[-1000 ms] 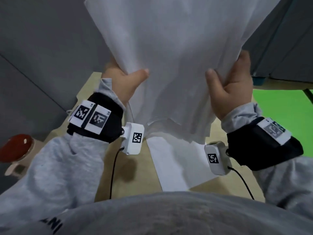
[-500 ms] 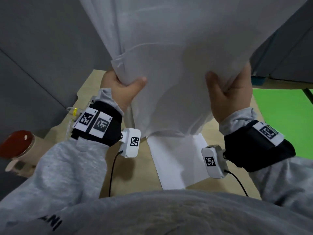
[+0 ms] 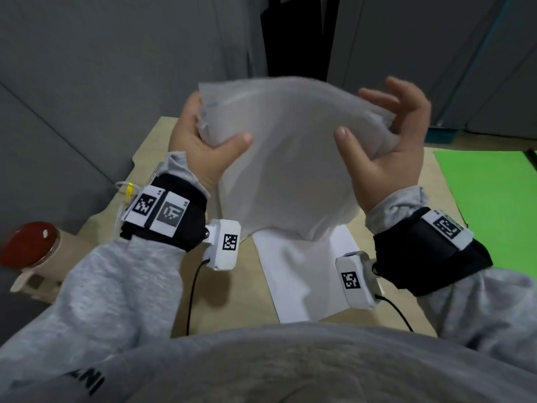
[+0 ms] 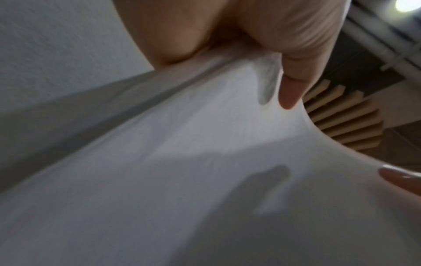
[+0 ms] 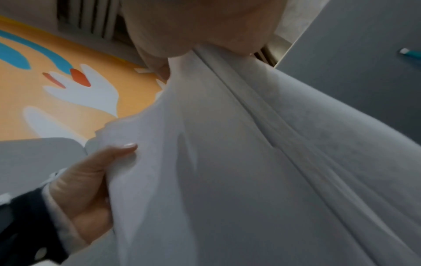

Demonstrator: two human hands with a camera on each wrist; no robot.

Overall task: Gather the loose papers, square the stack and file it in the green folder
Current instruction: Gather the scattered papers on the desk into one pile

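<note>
I hold a bowed stack of white papers (image 3: 290, 158) above the wooden table (image 3: 232, 292), one hand on each side edge. My left hand (image 3: 209, 132) grips the left edge, thumb on the front. At the right edge my right hand (image 3: 383, 135) holds on with thumb in front and fingers loosely spread behind. One single sheet (image 3: 305, 274) lies flat on the table under the stack. The green folder (image 3: 494, 205) lies at the right. In the left wrist view my fingers (image 4: 293, 86) pinch the papers (image 4: 182, 180). The right wrist view is filled by the papers (image 5: 250, 162).
A red-lidded object (image 3: 29, 245) sits off the table's left side. A white cable with a yellow tag (image 3: 128, 189) lies at the left table edge. Grey partition walls (image 3: 87, 82) close in behind and to the left.
The stack has come down from close in front of my face and now bows between my hands. My right hand's fingers have spread and loosened behind the right edge.
</note>
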